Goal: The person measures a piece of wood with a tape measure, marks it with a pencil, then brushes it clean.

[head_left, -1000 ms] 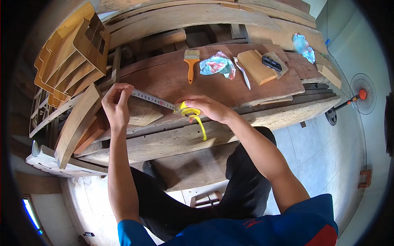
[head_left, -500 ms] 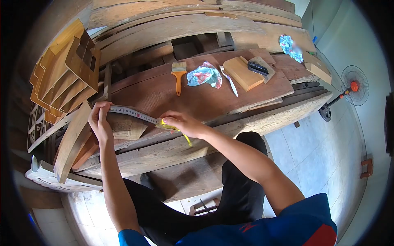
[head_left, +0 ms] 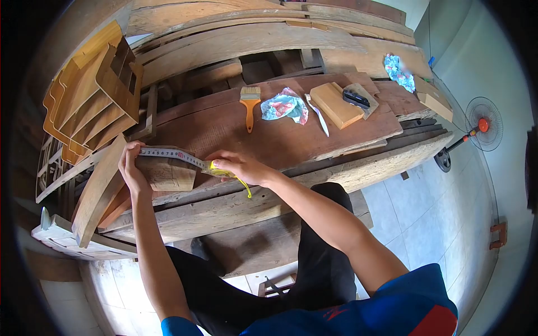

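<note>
My left hand [head_left: 132,162] pinches the free end of a tape measure's blade. Between my hands the white blade [head_left: 171,153] stretches out with its numbers facing up. In my right hand [head_left: 238,166] sits the yellow tape measure [head_left: 218,170], its yellow strap hanging below. Under the blade lies a short wooden block [head_left: 171,175] at the near edge of the reddish-brown board [head_left: 207,129]. Farther back on that board are a paintbrush [head_left: 250,109] with an orange handle, a crumpled patterned cloth [head_left: 284,106] and a white toothbrush [head_left: 318,115].
A wooden block [head_left: 336,105] and a black tool [head_left: 356,99] lie at the board's right. On the left stands a wooden file rack [head_left: 101,95], with a leaning plank [head_left: 101,193] below it. A fan [head_left: 483,124] stands at the far right; another crumpled cloth [head_left: 399,73] lies at the back.
My right hand and the tape measure have shifted slightly left, closer to my left hand, and the exposed blade looks a little shorter. The whole view has shifted slightly.
</note>
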Available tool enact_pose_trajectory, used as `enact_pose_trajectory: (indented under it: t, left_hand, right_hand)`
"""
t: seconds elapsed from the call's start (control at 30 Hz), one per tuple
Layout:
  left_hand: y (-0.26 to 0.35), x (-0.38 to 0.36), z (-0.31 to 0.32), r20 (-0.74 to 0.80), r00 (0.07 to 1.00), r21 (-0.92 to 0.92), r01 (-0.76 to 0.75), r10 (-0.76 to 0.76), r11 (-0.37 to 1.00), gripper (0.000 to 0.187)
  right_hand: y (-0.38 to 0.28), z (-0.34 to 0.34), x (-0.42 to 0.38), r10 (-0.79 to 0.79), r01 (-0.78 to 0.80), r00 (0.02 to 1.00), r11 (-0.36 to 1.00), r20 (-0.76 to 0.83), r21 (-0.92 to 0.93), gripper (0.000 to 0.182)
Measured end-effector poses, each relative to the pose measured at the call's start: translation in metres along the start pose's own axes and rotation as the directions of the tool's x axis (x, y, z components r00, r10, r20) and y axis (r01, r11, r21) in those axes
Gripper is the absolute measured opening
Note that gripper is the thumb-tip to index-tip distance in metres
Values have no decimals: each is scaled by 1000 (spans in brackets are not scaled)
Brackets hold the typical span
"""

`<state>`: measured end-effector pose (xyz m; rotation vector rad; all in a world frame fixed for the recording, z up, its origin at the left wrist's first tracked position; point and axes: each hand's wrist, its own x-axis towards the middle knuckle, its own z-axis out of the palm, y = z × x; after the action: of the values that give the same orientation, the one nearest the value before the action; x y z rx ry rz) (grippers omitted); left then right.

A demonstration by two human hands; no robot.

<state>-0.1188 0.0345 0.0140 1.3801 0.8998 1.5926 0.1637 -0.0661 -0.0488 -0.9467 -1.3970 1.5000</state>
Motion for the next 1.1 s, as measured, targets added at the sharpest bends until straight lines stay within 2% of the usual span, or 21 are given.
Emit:
enact_pose_trajectory:
  t: [0.1, 0.2, 0.23, 0.3, 0.4, 0.5, 0.53, 0.63, 0.7, 0.77, 0.8, 0.87, 0.97, 1.0, 1.1]
  left_hand:
    - [-5, 5, -3, 14, 999, -28, 45, -44, 999, 22]
    - [-13, 7, -3, -65, 998, -13, 22, -23, 1000, 24]
    - [-15, 9, -5, -47, 998, 37, -43, 44, 998, 25]
    - [-10, 9, -2, -59, 996, 65, -58, 62, 996, 28]
    - [-10, 13, -5, -31, 998, 31, -57, 58, 998, 24]
    - [-11, 16, -7, -44, 998, 20, -34, 35, 999, 24]
    - [-13, 18, -10, -45, 998, 26, -32, 34, 999, 24]
    - [-18, 17, -9, -162, 987, -21, 20, -23, 1000, 24]
    - [-19, 18, -12, -151, 983, -82, 90, -101, 993, 23]
    - [-18, 18, -10, -149, 986, -78, 67, -78, 995, 24]
    - [-24, 21, -17, -100, 992, -42, 75, -79, 996, 24]
    - [-8, 15, -2, -72, 997, 57, -11, 15, 998, 24]
    - [14, 3, 23, 15, 995, 207, -96, 95, 974, 30]
    - [17, -1, 29, 51, 993, 253, -117, 107, 960, 33]
    - [15, -9, 48, -8, 964, 364, -244, 265, 899, 45]
  right_hand:
    - [12, 6, 4, -64, 66, 997, 996, -46, 53, 40]
    - [30, 9, 10, -119, 129, 990, 983, -76, 134, 42]
    - [37, 13, 15, -134, 145, 989, 973, -69, 182, 43]
    - [29, 24, 17, -126, 155, 986, 941, -113, 300, 43]
    - [29, 22, 26, -165, 182, 983, 943, -84, 278, 41]
    - [26, 30, 33, -132, 169, 983, 919, -126, 356, 39]
    - [28, 26, 35, -141, 156, 988, 922, -69, 355, 40]
    - [30, 30, 38, -147, 159, 987, 884, -60, 439, 40]
    - [28, 32, 35, -105, 129, 991, 892, -79, 434, 41]
    - [31, 26, 36, -103, 111, 994, 904, -41, 412, 40]
    - [26, 22, 32, -96, 111, 994, 912, -57, 395, 38]
    - [15, 19, 25, -85, 110, 993, 921, -82, 373, 35]
    - [9, -1, 13, -15, 43, 992, 973, -122, 229, 33]
    - [3, -5, 7, -67, 97, 988, 969, -138, 225, 34]
    - [7, -23, -7, -125, 217, 947, 928, -295, 302, 34]
